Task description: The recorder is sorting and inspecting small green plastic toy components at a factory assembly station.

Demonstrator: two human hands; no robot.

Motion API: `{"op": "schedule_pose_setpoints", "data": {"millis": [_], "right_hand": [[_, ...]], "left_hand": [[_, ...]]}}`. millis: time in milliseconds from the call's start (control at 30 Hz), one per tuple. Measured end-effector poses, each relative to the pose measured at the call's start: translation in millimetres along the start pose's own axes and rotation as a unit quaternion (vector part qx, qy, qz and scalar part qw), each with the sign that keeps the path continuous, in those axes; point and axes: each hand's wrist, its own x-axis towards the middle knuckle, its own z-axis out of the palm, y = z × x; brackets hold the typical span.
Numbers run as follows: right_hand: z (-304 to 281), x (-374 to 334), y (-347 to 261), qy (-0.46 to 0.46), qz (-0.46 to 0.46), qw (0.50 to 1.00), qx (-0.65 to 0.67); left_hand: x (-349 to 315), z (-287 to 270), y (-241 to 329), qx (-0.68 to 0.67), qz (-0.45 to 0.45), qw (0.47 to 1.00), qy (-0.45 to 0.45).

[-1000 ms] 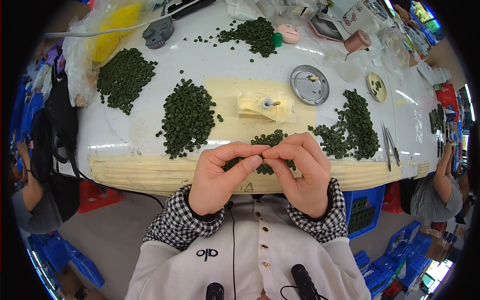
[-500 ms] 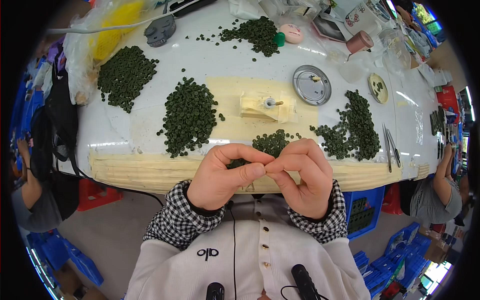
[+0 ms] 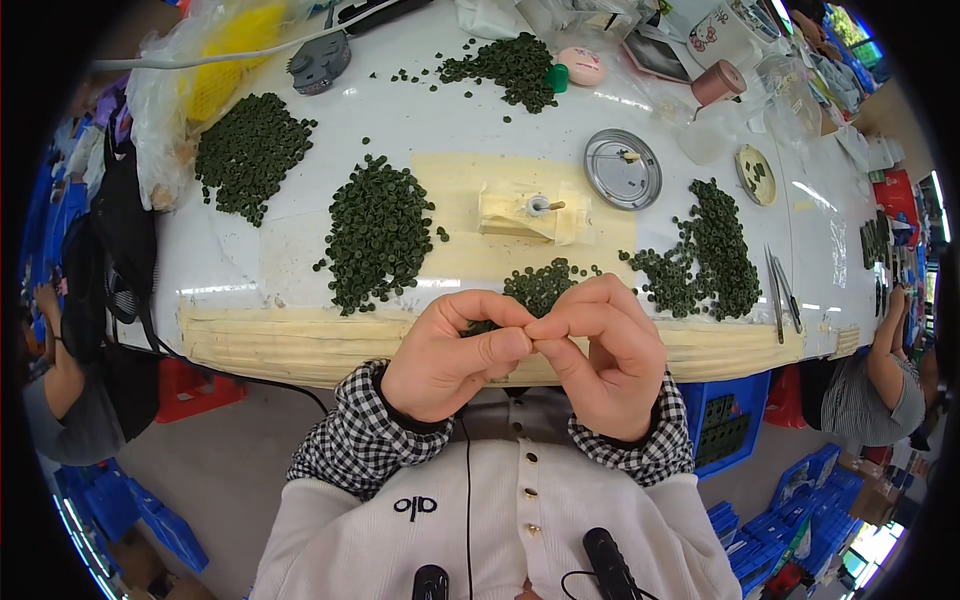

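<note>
Left hand [image 3: 445, 350] and right hand [image 3: 612, 350] pinched narrow, any content hidden; loosened grip might scatter it into green pile [image 3: 541, 286] beyond.

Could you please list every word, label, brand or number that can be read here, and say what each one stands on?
White knit top with dark buttons: short, dark, upside-down lettering on the chest; legible, but I don't copy printed words.
Pink rounded object: small dark print, too small to read.
White mug with a printed design: any lettering is too small to read.
I can make out no other readable text.
</note>
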Motion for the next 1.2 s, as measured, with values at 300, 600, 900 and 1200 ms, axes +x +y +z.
{"op": "schedule_pose_setpoints", "data": {"millis": [300, 600, 900, 1200], "right_hand": [[4, -3, 5, 0.060, 0.065, 0.995, 0.049], [10, -7, 8, 0.061, 0.077, 0.992, 0.082], [5, -6, 2, 0.007, 0.025, 1.000, 0.013], [6, -10, 3, 0.006, 0.134, 0.978, 0.160]], "left_hand": [[0, 4, -1, 0.031, 0.043, 0.998, 0.043], [3, 14, -5, -0.021, 0.066, 0.993, 0.090], [0, 8, 2, 0.011, 0.088, 0.993, 0.073], [1, 7, 2, 0.147, 0.155, 0.974, 0.073]]}}
